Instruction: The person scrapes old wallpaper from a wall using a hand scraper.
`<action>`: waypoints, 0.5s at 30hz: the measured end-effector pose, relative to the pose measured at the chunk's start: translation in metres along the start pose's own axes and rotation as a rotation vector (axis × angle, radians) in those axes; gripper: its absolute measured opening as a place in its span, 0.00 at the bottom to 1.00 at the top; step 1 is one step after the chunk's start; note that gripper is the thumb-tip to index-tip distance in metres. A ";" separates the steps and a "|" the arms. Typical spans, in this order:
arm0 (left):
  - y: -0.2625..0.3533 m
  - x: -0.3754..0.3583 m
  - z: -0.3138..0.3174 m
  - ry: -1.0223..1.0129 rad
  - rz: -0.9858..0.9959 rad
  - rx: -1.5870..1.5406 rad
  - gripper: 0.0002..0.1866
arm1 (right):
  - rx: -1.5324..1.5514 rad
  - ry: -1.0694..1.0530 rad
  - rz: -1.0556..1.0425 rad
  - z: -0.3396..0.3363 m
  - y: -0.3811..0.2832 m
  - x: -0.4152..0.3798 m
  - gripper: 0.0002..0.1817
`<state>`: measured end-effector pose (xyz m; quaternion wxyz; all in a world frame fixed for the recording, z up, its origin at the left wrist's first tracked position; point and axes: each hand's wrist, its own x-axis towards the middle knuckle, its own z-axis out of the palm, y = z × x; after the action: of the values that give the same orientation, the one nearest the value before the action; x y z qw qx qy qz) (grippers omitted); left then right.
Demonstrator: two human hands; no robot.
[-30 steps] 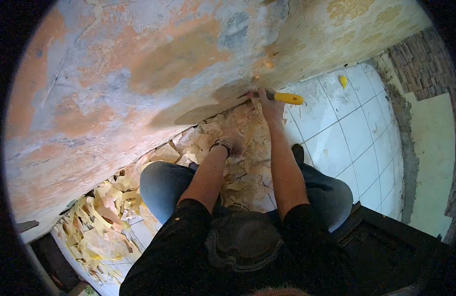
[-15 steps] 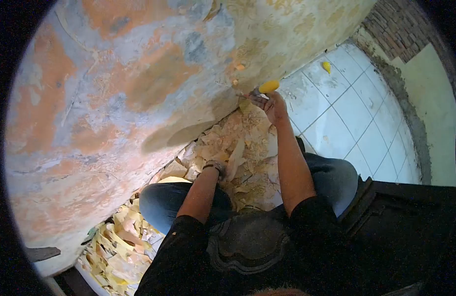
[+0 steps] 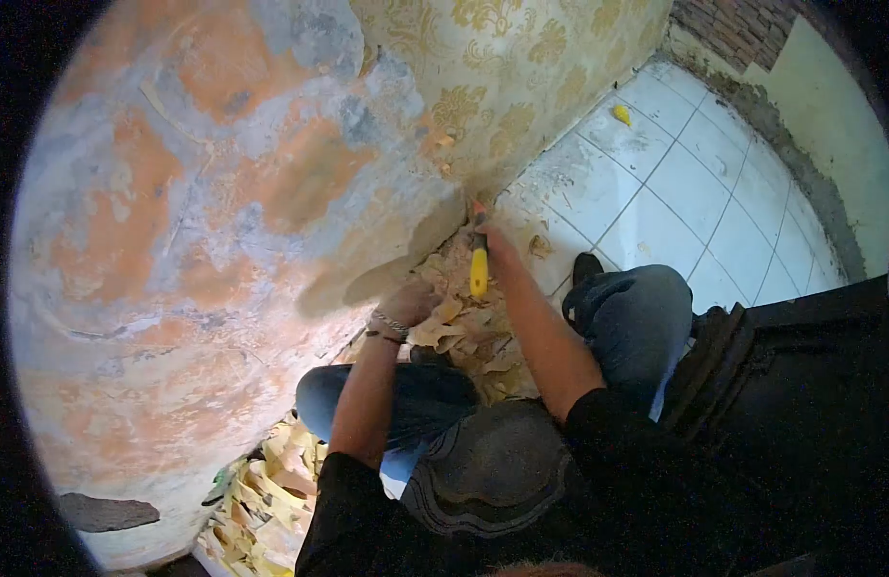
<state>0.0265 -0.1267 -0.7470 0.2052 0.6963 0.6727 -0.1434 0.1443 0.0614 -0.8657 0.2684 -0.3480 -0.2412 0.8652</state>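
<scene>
Yellow in the handle, the scraper (image 3: 478,272) is found at the foot of the wall (image 3: 204,356), close to where patterned wallpaper (image 3: 502,62) meets bare plaster (image 3: 310,178). The right hand (image 3: 493,238) grasps it towards the blade end, the butt of the handle pointing back from the wall; blade contact with the surface cannot be confirmed. The left hand (image 3: 413,303) is low beside the wall base, over paper scraps (image 3: 488,346); its fingers do not show clearly enough to tell whether they hold anything. Step in hand is judged to be scraping at the lower edge of the paper. Recommended practice: keep the blade at a low angle, work it under the paper's edge and use short, even strokes — a steep angle would likely gouge the plaster, which shows patchy orange and grey. Left fingers are best stationed clear of the blade's path, free to draw off lifted paper. Footing also merits attention: loose scraps may slide on the white tiles (image 3: 656,216) — the right shoe (image 3: 586,266) stands near them.
</scene>
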 end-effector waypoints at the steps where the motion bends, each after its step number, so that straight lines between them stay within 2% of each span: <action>1: -0.002 -0.014 -0.015 -0.003 -0.005 0.008 0.22 | 0.008 -0.006 0.000 0.012 0.001 -0.018 0.11; 3: 0.006 -0.055 -0.069 0.307 -0.204 -0.098 0.22 | 0.176 0.156 0.021 0.048 -0.006 -0.067 0.07; 4: 0.002 -0.069 -0.082 0.304 -0.201 -0.087 0.22 | 0.187 0.154 0.019 0.056 0.001 -0.071 0.07; 6: -0.004 -0.094 -0.099 0.599 -0.120 -0.229 0.22 | 0.251 0.105 0.036 0.073 0.017 -0.076 0.06; 7: 0.003 -0.101 -0.108 0.600 -0.117 -0.225 0.22 | 0.441 0.111 0.116 0.087 0.027 -0.076 0.06; 8: 0.010 -0.111 -0.116 0.555 -0.145 -0.353 0.24 | 0.443 0.108 0.114 0.106 0.027 -0.088 0.06; 9: 0.017 -0.120 -0.120 0.507 -0.173 -0.481 0.25 | 0.402 0.100 0.045 0.129 0.021 -0.109 0.07; 10: 0.028 -0.129 -0.120 0.506 -0.171 -0.480 0.25 | 0.362 0.094 -0.023 0.147 0.015 -0.127 0.07; 11: 0.042 -0.139 -0.117 0.447 -0.213 -0.587 0.26 | 0.365 0.096 -0.025 0.157 0.015 -0.135 0.07; 12: 0.053 -0.145 -0.115 0.385 -0.254 -0.693 0.26 | 0.378 0.020 -0.089 0.166 0.017 -0.141 0.08; 13: 0.062 -0.149 -0.115 0.377 -0.251 -0.689 0.26 | 0.392 -0.054 -0.150 0.172 0.019 -0.143 0.09; 15: 0.073 -0.156 -0.114 0.286 -0.495 -0.457 0.25 | 0.375 -0.067 -0.146 0.180 0.028 -0.138 0.10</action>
<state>0.0825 -0.2093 -0.5662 0.2186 0.4618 0.8572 0.0642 0.0888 -0.0877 -0.7020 0.3823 -0.2444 -0.1096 0.8844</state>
